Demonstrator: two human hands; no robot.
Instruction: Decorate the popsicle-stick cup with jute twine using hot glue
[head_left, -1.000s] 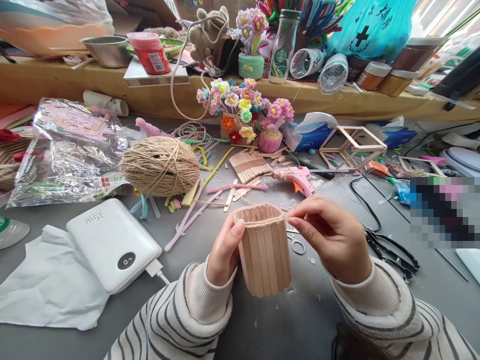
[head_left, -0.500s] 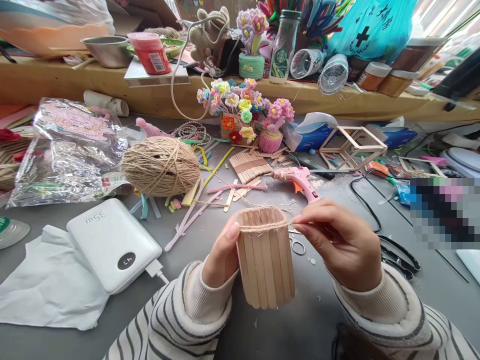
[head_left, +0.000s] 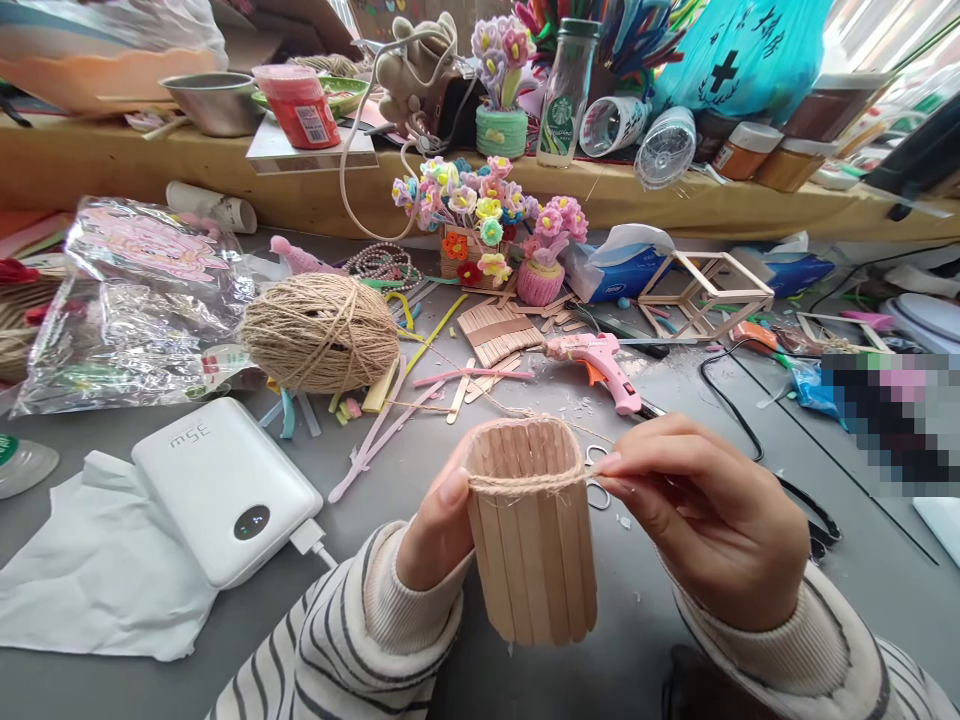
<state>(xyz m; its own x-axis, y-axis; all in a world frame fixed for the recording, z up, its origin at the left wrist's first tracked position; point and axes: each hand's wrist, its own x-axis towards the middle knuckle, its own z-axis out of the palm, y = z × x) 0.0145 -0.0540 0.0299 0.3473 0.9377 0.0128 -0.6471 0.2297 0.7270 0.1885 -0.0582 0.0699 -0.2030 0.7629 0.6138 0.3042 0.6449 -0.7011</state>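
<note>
A cup made of wooden craft sticks point(head_left: 534, 560) is held above the table, its open top tilted toward me. My left hand point(head_left: 439, 515) grips its left side, thumb at the rim and the other fingers hidden behind. Jute twine point(head_left: 525, 486) runs round the cup just below the rim. Off the right side of the rim, my right hand point(head_left: 712, 510) pinches the twine between thumb and forefinger. A strand leads back from the cup toward the big ball of twine point(head_left: 321, 333). Partly hidden behind the cup and right hand lie small scissors point(head_left: 598, 494).
Beyond the cup lie a pink glue gun point(head_left: 600, 365) and a bundle of craft sticks point(head_left: 499, 333). A white power bank point(head_left: 229, 495) sits at left on white paper. Further back stand yarn flowers point(head_left: 472, 205), a stick frame point(head_left: 705, 295) and a cluttered shelf point(head_left: 300, 185).
The cup has come lower and nearer, tipping so more of its inside shows. My right hand has moved right and down, still pinching the twine. My left hand has kept its grip.
</note>
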